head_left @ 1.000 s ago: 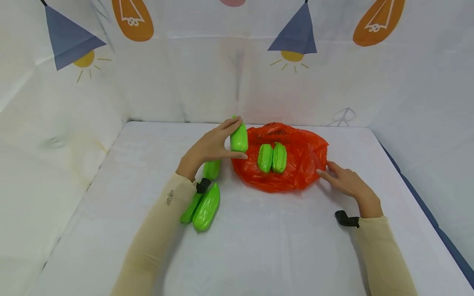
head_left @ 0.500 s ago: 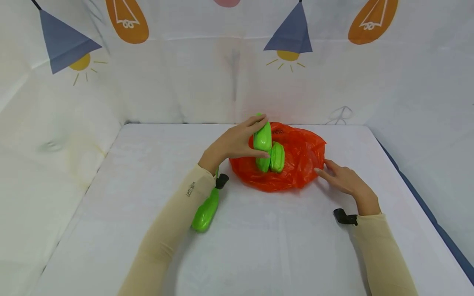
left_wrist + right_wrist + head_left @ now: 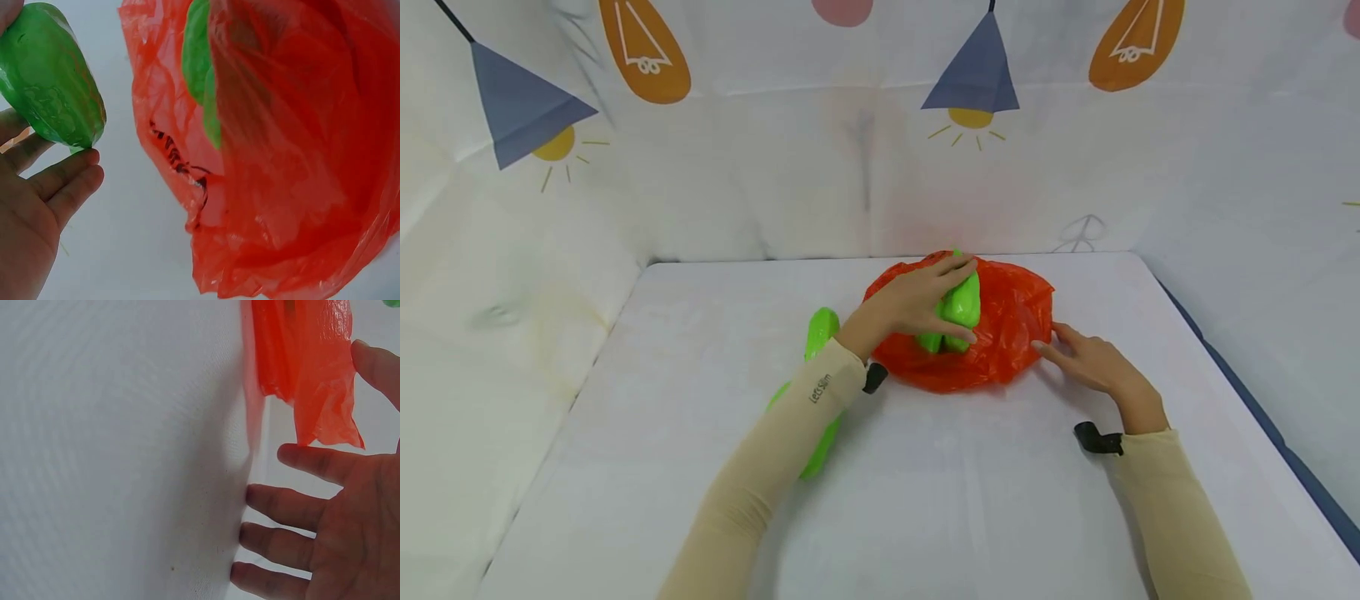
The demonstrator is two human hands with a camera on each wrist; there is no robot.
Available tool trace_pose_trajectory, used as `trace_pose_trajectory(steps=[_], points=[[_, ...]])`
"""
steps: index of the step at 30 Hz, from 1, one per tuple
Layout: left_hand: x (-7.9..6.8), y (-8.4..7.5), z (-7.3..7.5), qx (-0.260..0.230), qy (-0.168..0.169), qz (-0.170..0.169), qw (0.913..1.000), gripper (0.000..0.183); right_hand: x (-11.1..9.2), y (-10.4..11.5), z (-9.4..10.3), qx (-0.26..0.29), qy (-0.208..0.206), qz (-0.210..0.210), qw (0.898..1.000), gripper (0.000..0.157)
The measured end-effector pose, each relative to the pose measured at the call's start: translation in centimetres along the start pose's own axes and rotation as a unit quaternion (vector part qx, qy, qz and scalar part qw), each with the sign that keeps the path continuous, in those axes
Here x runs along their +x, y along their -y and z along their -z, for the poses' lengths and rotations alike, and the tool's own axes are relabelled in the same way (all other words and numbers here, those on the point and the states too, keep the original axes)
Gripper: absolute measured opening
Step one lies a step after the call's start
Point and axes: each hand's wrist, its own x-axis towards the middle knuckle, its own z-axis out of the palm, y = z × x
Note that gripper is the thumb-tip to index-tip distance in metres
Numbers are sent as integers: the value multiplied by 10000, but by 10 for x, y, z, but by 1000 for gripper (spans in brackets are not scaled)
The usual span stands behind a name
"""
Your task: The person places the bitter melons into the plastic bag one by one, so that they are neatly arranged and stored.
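Note:
My left hand (image 3: 910,307) holds a glossy green, pepper-like vegetable (image 3: 965,300) between thumb and fingers, above the red plastic bag (image 3: 1015,329). The held vegetable (image 3: 53,78) fills the upper left of the left wrist view. Two similar green vegetables (image 3: 929,342) lie on the bag, partly covered by the hand. At the bag's right edge rests my right hand (image 3: 1093,362). Its thumb and index finger touch the plastic edge (image 3: 325,419) in the right wrist view, wide apart, and the other fingers extend straight to the white tabletop.
More green vegetables lie on the white table (image 3: 955,500) left of the bag; one (image 3: 822,331) shows whole at its far end, others (image 3: 822,450) are partly under the left sleeve (image 3: 775,442). White fabric walls (image 3: 760,167) stand behind and beside the table.
The left hand has carried the green vegetable rightward from the bag's left edge to over the two on the bag. My right hand stays by the bag's edge.

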Motion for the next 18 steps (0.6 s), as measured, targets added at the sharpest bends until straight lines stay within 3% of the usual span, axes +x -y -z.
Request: trace_pose_trajectory(steps=[7,18], points=[[12,-6,-13,147,217,-35,9997,104,1,1,0,-90,-58,45,9999,92],[44,-26,-29,461,583,-160,9971,105,2,1,1,-143,-62,152,9998,89]])
